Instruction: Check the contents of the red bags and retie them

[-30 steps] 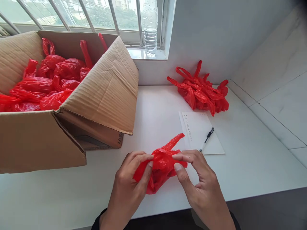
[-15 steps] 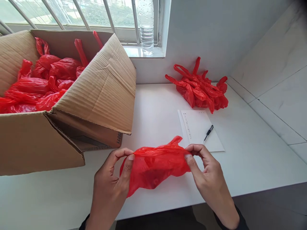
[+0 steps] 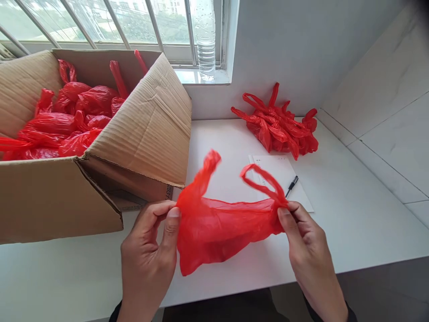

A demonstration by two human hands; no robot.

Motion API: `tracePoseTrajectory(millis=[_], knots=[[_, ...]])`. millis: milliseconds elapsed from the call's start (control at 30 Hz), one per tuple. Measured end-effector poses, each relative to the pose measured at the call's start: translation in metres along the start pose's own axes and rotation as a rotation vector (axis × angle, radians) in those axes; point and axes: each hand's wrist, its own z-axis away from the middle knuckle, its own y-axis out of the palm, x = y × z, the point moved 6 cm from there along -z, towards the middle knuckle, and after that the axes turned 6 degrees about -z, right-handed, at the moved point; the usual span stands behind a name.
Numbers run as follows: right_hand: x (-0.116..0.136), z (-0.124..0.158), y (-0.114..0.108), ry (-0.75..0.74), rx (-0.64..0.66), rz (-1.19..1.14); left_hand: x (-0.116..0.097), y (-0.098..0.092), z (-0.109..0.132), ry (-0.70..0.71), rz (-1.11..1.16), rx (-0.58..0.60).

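A thin red plastic bag (image 3: 228,228) is stretched sideways between my hands, just above the near part of the white table. My left hand (image 3: 150,250) pinches its left edge between thumb and fingers. At the other side my right hand (image 3: 306,246) pinches the bag below a looped handle. Both handles stand up from the top, the left one bunched and the right one forming an open loop. Through the plastic, darker red folds show near the bottom; whether anything is inside I cannot tell.
On the left stands a cardboard box (image 3: 144,129) holding several filled red bags (image 3: 97,99), its flap jutting rightward. A heap of red bags (image 3: 278,127) lies against the back wall. Before it are paper (image 3: 268,167) and a pen (image 3: 292,185). A water bottle (image 3: 206,49) stands on the windowsill.
My hands have moved apart, pulling the bag wider. Its two handles have risen into view above the top edge. The view has shifted slightly.
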Motion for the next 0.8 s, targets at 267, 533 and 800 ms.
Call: tracePoseTrajectory(millis=[267, 533, 800], knots=[[0.049, 0.035, -0.002, -0.498, -0.345, 0.053, -0.001, 0.0, 0.01, -0.082, -0.034, 0.032], [0.049, 0.042, 0.064, -0.741, 0.423, 0.64, -0.014, 0.012, 0.024, -0.09, 0.097, 0.16], [0.043, 0.052, 0.07, -0.658, 0.582, 0.568, -0.01, 0.034, 0.033, -0.13, 0.218, 0.338]])
